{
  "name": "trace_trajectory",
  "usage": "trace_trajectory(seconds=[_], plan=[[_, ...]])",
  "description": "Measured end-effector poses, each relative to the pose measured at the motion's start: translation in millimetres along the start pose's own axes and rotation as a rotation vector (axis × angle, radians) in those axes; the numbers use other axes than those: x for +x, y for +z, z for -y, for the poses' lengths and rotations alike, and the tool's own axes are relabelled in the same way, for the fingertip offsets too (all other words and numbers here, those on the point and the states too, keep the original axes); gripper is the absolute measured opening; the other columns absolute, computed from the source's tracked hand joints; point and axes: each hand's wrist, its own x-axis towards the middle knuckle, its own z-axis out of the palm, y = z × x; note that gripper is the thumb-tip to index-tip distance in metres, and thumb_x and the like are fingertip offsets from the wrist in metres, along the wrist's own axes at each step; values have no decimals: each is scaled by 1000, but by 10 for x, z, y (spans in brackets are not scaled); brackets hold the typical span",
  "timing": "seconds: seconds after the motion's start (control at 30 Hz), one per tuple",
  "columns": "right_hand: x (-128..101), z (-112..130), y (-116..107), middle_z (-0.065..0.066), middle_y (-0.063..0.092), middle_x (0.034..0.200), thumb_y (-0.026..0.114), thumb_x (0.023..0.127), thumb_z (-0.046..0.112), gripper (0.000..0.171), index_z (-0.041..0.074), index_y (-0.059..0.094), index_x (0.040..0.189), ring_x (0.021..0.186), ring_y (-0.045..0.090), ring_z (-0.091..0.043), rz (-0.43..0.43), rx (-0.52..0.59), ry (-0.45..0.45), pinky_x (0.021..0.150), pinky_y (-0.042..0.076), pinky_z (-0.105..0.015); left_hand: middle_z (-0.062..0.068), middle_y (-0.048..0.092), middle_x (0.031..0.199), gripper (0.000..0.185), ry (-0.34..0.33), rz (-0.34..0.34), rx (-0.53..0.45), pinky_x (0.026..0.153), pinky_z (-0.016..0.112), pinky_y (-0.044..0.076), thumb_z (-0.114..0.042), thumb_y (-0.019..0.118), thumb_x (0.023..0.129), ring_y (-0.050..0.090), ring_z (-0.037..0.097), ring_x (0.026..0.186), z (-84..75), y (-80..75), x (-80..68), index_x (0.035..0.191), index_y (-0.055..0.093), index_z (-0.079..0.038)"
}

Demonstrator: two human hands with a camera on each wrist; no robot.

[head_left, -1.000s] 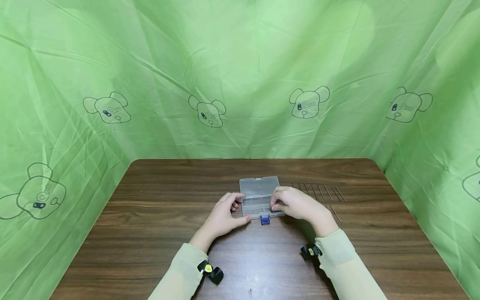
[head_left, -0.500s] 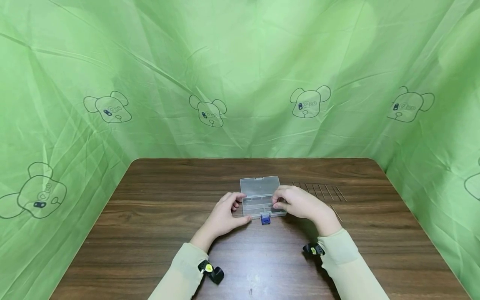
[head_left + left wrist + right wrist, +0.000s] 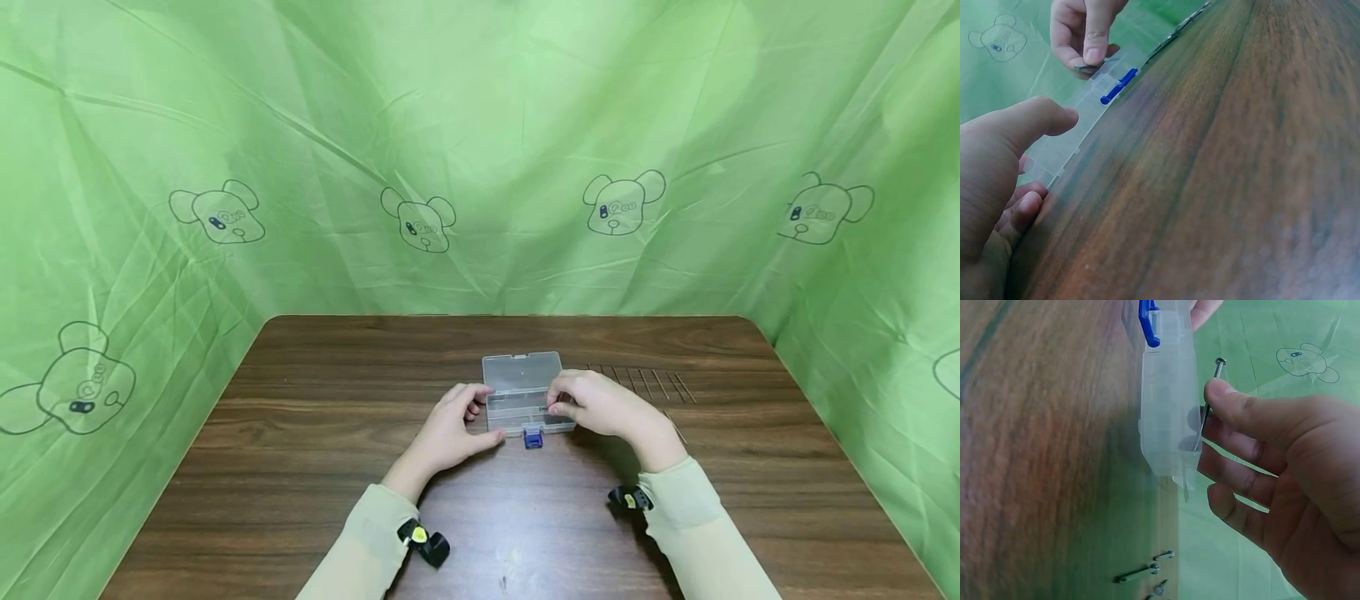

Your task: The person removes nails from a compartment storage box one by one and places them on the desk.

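Dark wood table (image 3: 300,467) inside a green bear-print tent (image 3: 225,125), clear box (image 3: 522,392) mid-table, spare nails (image 3: 645,382) right of it, right hand (image 3: 600,407) pinching a nail (image 3: 1209,400) over the box, a touch higher than before, left hand (image 3: 448,429) relaxed against its left side, unchanged.

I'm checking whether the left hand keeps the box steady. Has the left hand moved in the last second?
No. In the head view the left hand lies at the same spot by the clear box's left end, thumb near the blue latch.
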Motion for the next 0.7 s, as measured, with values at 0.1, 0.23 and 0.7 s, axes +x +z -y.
trace_trajectory(seconds=[0.1, 0.23, 0.7], plan=[[-16, -9, -29, 6, 72, 107, 76, 104, 18, 5, 13, 74, 103, 98, 69, -12, -8, 2, 10, 90, 59, -41, -5, 61, 116, 67, 3, 2, 2, 88, 30, 53, -35, 95, 85, 58, 10, 96, 4, 4, 2, 142, 66, -15], [-42, -16, -106, 8, 70, 104, 73, 106, 21, 8, 13, 74, 106, 95, 67, -9, -26, 4, 17, 89, 59, -41, -5, 61, 115, 67, 4, -1, 5, 87, 30, 53, -35, 95, 85, 58, 10, 95, 0, 1, 2, 142, 67, -15], [-291, -89, -468, 6, 71, 101, 75, 104, 13, 4, 12, 72, 106, 94, 66, -12, -158, 22, 89, 86, 58, -41, -5, 61, 114, 68, 2, 2, 7, 88, 30, 53, -34, 96, 84, 58, 11, 95, 5, 5, 3, 142, 66, -15]])
